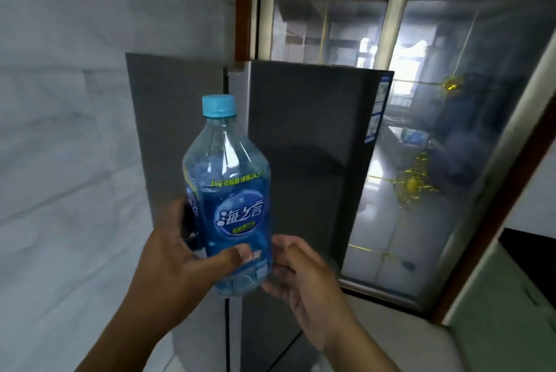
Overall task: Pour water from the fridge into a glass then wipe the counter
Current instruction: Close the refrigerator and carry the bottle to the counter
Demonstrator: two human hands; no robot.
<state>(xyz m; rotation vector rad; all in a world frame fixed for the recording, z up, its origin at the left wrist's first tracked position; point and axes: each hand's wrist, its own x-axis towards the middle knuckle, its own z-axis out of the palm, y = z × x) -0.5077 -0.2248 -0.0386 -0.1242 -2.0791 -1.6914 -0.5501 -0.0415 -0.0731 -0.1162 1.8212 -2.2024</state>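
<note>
A clear plastic water bottle with a blue label and a light blue cap stands upright in front of me, capped. My left hand grips its lower half, thumb across the label. My right hand sits just right of the bottle's base with fingers curled, touching or nearly touching it. Behind the bottle is the dark grey fridge, its two doors closed.
A grey tiled wall fills the left. Right of the fridge is a sliding glass door in a brown frame with yellow ornaments. A pale counter edge shows at the lower right.
</note>
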